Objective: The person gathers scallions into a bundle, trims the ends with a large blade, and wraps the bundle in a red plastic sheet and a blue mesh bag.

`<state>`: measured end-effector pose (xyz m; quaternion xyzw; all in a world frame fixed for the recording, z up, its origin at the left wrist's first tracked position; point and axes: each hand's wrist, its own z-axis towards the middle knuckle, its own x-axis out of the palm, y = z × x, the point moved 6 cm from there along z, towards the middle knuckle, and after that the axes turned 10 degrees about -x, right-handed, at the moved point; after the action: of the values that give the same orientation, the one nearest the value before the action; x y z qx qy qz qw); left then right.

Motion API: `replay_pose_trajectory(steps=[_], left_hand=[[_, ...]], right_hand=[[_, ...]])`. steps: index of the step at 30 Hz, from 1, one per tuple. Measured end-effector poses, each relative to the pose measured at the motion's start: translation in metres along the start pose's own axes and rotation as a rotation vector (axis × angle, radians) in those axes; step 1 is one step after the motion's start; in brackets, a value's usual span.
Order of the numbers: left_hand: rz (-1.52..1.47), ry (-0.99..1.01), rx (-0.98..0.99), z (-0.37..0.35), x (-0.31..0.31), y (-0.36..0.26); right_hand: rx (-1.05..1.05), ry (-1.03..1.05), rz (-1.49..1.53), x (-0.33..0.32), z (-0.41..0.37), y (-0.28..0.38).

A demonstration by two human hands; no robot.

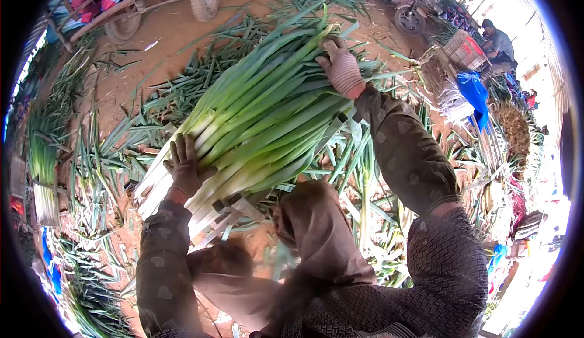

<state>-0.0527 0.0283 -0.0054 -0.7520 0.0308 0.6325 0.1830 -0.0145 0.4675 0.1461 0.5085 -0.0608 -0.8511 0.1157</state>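
Observation:
A large bundle of long green onions [261,107] lies slantwise before me, white stalks at lower left and green leaves at upper right. Metal bars of a low stand [234,209] show under its near side. My left hand [187,170], gloved, rests on the white stalks with its fingers spread. On the leaves near the far end lies my right hand [340,67], also gloved, its fingers bent over the leaf edge; its thumb is apart from them.
A wheeled cart [137,0] stands at upper left, and a motorbike [410,15] at upper right. A person [500,43] sits at far right near a crate [465,51]. Cut leaves litter the ground. Another onion bundle [44,161] is at left.

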Motion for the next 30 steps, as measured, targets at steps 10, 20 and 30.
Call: replay_pose_trajectory(steps=[10,20,30], left_hand=[[-0.003,0.009,-0.006,0.004,0.001,-0.003],[-0.013,-0.002,-0.001,0.001,0.000,-0.001],[-0.015,-0.018,0.005,0.000,0.000,0.000]], right_hand=[[-0.436,0.218,-0.072,0.004,0.035,-0.002],[-0.222,0.099,0.101,0.031,-0.010,-0.013],[0.140,0.053,-0.170,0.065,0.008,-0.073]])
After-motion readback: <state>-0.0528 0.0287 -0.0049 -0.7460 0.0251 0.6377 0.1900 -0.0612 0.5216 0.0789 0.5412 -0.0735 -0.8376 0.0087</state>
